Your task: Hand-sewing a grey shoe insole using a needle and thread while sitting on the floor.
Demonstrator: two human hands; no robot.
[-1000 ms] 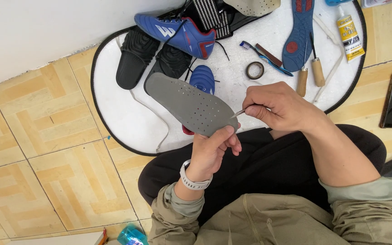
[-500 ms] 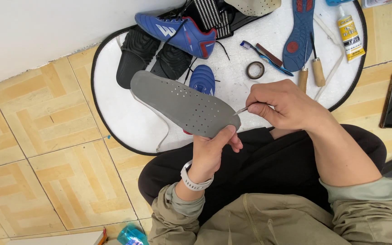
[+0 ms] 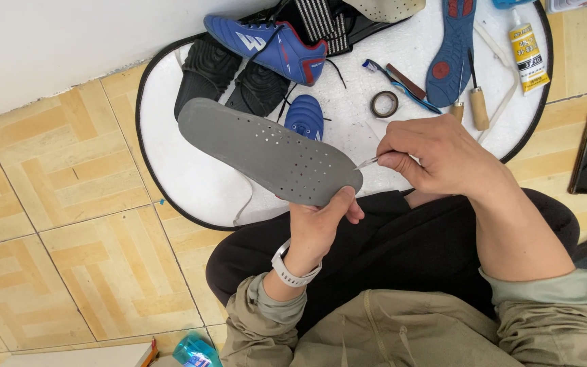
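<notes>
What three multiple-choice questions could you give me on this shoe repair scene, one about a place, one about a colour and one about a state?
1. Where does the yellow glue tube lie?
A. On the white mat's upper right part
B. On the tiled floor at lower left
C. On the person's lap

2. What colour is the perforated insole held in the left hand?
A. Blue
B. Grey
C. White

3. How is the right hand occupied?
A. Resting open on the knee
B. Gripping the toothbrush
C. Pinching a thin metal tool pointed at the insole's edge

Answers: 1 A, the tube lies near the mat's right rim beside the wooden-handled awls. 2 B, its dotted face is plain grey. 3 C, the fingers are closed on the slim point just beside the insole.
</notes>
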